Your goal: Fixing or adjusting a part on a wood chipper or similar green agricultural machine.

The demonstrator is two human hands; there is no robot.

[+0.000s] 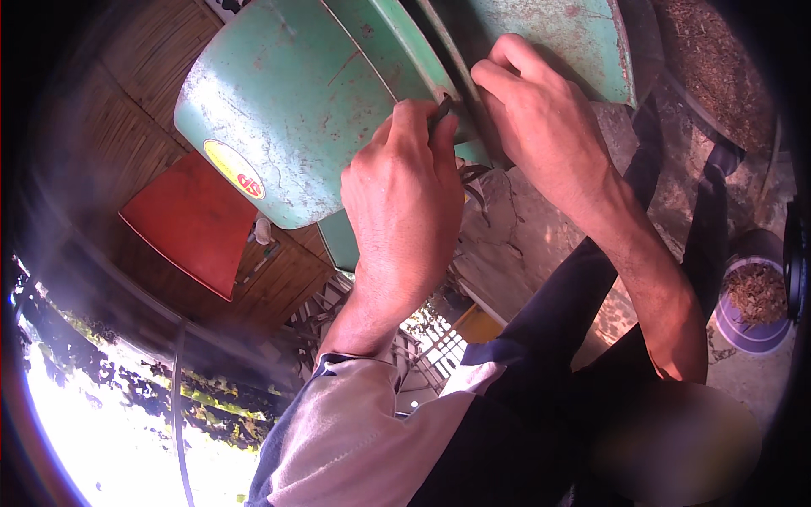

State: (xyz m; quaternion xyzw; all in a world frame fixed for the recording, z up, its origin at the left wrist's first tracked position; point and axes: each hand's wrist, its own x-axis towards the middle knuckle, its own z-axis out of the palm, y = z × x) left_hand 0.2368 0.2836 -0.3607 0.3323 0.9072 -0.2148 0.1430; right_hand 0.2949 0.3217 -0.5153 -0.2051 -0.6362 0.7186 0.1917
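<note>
A scratched green casing with an oval yellow and red sticker fills the upper middle. A narrow gap with raised rims separates it from a second green panel on the right. My left hand is closed at the casing's right rim, thumb and fingers pinching a small dark piece. Just across the gap, my right hand has its fingers bent against the panel's edge; whatever is under the fingertips is hidden. Below the gap, thin dark curved strips hang near my left hand.
An orange-red panel juts out left, before a slatted bamboo wall. At right, a purple bucket holds brown shavings, and more brown matter lies at upper right. Cracked concrete floor shows below my hands.
</note>
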